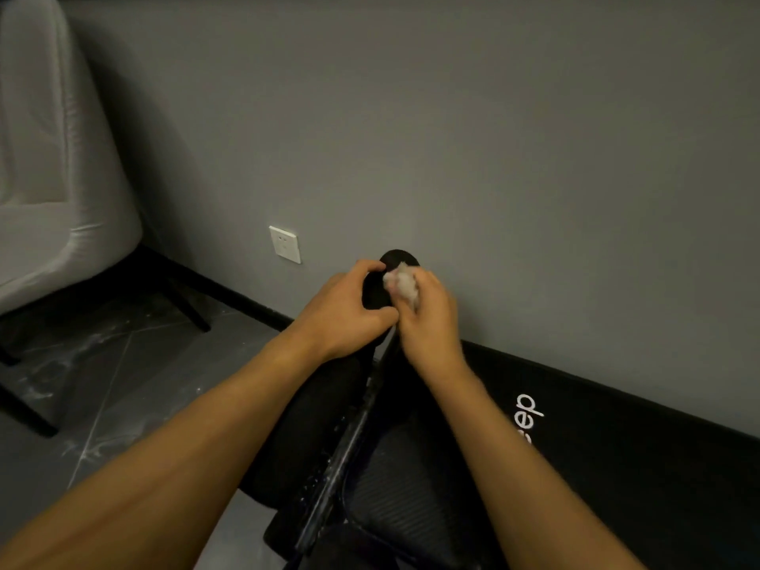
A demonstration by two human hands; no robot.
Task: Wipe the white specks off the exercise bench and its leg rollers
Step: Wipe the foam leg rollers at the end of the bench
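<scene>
- White specks dot the bench's black frame bar nearest you.
- Your left hand grips the top leg roller (close to the grey wall).
- Your right hand pinches a crumpled tissue against it.

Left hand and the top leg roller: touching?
Touching. The head view shows the left hand gripping the leg roller, with its fingers curled over the roller's upper edge and its thumb pressed across the lower front, no gap.
</scene>
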